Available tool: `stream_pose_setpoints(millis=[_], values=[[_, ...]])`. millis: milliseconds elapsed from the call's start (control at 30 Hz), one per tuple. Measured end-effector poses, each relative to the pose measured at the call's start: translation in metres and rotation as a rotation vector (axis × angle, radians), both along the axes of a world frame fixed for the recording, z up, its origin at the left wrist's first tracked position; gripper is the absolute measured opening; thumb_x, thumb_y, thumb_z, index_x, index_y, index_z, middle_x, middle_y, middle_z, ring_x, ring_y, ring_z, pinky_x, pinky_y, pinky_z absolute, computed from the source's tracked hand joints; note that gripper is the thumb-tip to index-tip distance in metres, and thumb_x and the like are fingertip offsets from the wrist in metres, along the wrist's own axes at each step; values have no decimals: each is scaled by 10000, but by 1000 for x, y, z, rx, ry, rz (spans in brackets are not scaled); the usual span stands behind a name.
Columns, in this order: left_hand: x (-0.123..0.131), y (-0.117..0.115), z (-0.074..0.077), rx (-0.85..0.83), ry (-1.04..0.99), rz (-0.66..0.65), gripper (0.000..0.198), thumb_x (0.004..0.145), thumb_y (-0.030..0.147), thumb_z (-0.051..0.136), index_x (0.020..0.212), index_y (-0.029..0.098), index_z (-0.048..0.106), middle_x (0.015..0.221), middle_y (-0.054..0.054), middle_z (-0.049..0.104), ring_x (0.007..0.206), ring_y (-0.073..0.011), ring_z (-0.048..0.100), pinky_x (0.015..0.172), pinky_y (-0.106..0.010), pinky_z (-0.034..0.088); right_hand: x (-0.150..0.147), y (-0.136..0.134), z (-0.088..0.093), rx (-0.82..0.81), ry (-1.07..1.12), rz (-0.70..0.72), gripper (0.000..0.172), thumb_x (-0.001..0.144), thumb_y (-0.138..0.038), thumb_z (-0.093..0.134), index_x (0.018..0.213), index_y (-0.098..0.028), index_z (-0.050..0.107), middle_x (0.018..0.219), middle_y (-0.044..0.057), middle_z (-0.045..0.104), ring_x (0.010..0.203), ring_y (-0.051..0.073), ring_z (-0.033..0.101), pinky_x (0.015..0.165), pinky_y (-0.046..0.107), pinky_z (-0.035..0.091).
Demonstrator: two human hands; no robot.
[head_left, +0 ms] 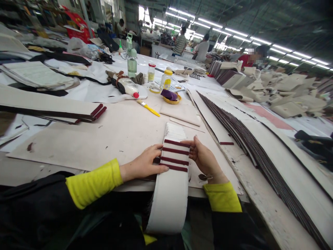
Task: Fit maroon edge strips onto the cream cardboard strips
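A stack of long off-white strips with dark maroon ends lies in front of me. The maroon ends are fanned out in several parallel bands, and the near part curves down over the table edge toward my lap. My left hand grips the stack's left side, thumb on top near the lowest band and the other fingers partly hidden at the edge. On the opposite side, my right hand holds the right edge with bent fingers, its index finger at the topmost band. Beyond the bands, whitish layered ends continue away.
A yellow-handled brush, a yellow dish with purple cloth, and a yellow-lidded jar stand ahead. More maroon-ended strips lie left. A long fanned row of strips runs along the right. Several people work farther back.
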State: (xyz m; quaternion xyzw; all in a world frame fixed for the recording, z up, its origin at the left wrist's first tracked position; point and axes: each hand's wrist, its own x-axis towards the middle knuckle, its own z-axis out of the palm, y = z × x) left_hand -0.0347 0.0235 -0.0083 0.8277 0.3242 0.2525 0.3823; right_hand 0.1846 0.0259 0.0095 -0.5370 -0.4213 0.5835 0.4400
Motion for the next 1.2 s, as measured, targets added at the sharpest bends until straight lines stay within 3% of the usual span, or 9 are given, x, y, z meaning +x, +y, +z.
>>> stream_pose_setpoints(millis=[167,433,600,733,833,1067,1200], values=[[-1,-1,-1,2,-12,-2,333,733,296,623,1043,180,590,1299,-78,383,1207,-229,364,1038,-359,286,7,-5,-4,-33,145,-25,396,807,-510,444,764,-181,659,699,32,658,607,105,583,549,196,462],[-1,0,-3,6,-25,-7,332,742,306,616,1049,182,588,1300,-74,378,1209,-220,358,1041,-345,285,11,-12,-4,43,176,5,322,777,-474,520,758,-179,648,703,12,661,631,103,590,548,189,471],[-1,0,-4,6,-33,-9,345,738,303,620,1059,182,588,1293,-76,382,1207,-225,360,1042,-341,282,3,-16,-7,49,115,-5,339,774,-491,517,842,-186,650,773,21,683,686,127,617,587,210,479],[-1,-1,-2,2,-48,-10,338,736,309,623,1051,186,600,1287,-67,390,1203,-225,365,1042,-330,284,-13,-21,-12,70,60,-26,446,799,-560,417,974,-211,633,962,37,676,894,195,612,755,312,491],[-1,-1,1,-3,-67,-21,322,740,320,617,1030,180,616,1272,-69,407,1194,-223,379,1039,-320,289,-20,-27,-11,156,-72,-27,429,796,-538,445,999,-209,631,1027,36,659,1002,219,569,872,354,439],[-1,-6,0,43,-145,16,351,738,310,621,1065,188,599,1258,-72,423,1187,-206,388,1029,-319,299,-20,-37,0,132,-208,162,418,687,-443,639,999,-165,620,995,77,670,941,270,600,834,416,463],[2,-16,-5,30,-171,105,295,726,322,630,970,157,633,1239,-94,444,1175,-216,402,1007,-312,323,-20,-41,-4,175,-353,120,416,651,-465,651,925,-153,653,926,92,689,897,295,615,818,436,466]])
